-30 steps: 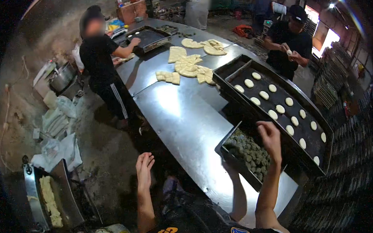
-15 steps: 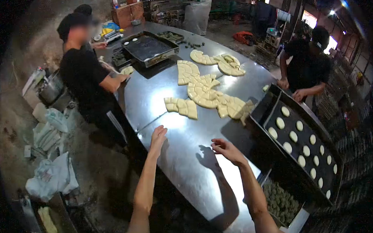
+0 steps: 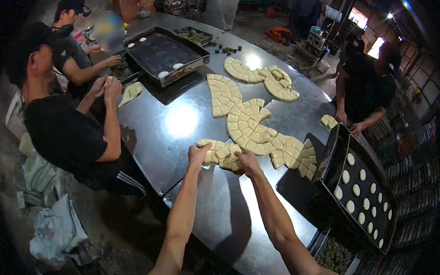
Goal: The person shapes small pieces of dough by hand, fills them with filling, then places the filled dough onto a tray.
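Just below the centre of the head view, the left hand (image 3: pixel 197 157) and right hand (image 3: pixel 248 162) grip opposite ends of a scored dough slab (image 3: pixel 221 155) over the steel table (image 3: pixel 152 140), thumbs on top, other fingertips hidden. It looks soft, limp and fairly light, apt to stretch or tear along its cuts; broad support under both ends suits it. At lower right, a baking tray (image 3: pixel 332 150) bears pale rounds (image 3: pixel 350 206).
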`<state>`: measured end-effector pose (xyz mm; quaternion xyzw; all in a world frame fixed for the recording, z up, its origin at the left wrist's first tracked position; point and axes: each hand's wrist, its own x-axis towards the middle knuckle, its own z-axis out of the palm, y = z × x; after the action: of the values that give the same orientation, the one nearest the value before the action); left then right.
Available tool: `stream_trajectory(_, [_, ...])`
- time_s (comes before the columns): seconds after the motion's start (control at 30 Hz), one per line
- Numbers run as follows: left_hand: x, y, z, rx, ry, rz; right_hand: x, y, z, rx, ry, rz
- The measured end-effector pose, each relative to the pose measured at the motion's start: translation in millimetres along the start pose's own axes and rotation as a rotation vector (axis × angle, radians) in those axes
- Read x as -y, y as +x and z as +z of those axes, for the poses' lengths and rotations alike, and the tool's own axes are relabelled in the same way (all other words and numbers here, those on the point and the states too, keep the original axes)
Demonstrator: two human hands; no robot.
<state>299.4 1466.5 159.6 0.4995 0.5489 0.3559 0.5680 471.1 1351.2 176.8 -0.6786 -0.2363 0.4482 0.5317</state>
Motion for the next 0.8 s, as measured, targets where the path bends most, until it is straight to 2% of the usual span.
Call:
stream_trajectory(0.03, [1.1,3.8,5.0,0.058,0.056,-0.043,-2.6,9.2,2.3,-0.013,0.142,0.096])
stream_trajectory(0.07, [-2.5,1.6,7.6,0.115,0.112,-0.089,3.9,10.0,6.0,-0.015,0.137,0.102])
stream_trajectory(0.1, [-9.5,-5.2,7.4,0.110,0.190,-0.006,15.7,7.0,9.3,0.040,0.102,0.150])
stream_trajectory(0.13, [-4.7,-3.7,8.2,0.108,0.184,-0.016,24.3,3.6,13.3,0.096,0.066,0.199])
stream_trajectory(0.17, [3.2,0.1,9.6,0.046,0.312,0.156,9.8,15.4,18.2,0.049,-0.156,0.000])
stream_trajectory(0.2, [8.1,3.2,11.0,-0.017,0.440,0.332,-7.2,26.6,20.5,0.052,-0.160,0.001])
stream_trajectory(0.23, [9.9,-0.9,10.3,-0.032,0.496,0.566,-26.7,35.2,21.9,-0.036,-0.375,-0.231])
stream_trajectory(0.27, [12.0,-6.8,11.7,-0.033,0.498,0.561,-37.9,39.0,24.7,-0.124,-0.586,-0.462])
stream_trajectory(0.33, [12.3,-17.0,17.9,0.061,0.221,0.505,-20.6,18.7,32.5,-0.072,-0.690,-0.413])
stream_trajectory(0.4, [7.7,-17.2,17.6,0.110,0.151,0.480,-31.7,15.8,32.8,-0.147,-0.377,-0.367])
stream_trajectory(0.43, [6.7,-14.1,17.8,0.102,-0.048,0.376,-45.9,27.4,25.5,-0.049,-0.099,-0.243])
stream_trajectory(0.47, [6.9,-13.4,17.4,0.092,-0.247,0.270,-10.6,1.2,21.8,0.055,0.213,-0.023])
stream_trajectory(0.5, [-0.9,-20.3,12.0,0.200,-0.501,0.031,-2.8,-7.4,10.9,0.134,0.324,0.029])
stream_trajectory(0.57, [-18.7,-53.3,12.8,0.198,-0.603,-0.056,9.4,-35.6,-7.6,0.262,0.565,0.088])
stream_trajectory(0.6, [-26.8,-74.1,13.3,0.186,-0.707,-0.142,13.8,-55.1,-17.5,0.256,0.577,0.087])
stream_trajectory(0.73, [-28.8,-180.4,18.6,0.271,-0.736,-0.207,32.2,-157.2,-75.0,0.232,0.488,0.199])
stream_trajectory(0.8, [-45.5,-257.6,20.9,0.212,-0.710,-0.318,26.2,-211.3,-111.5,0.248,0.470,0.198])
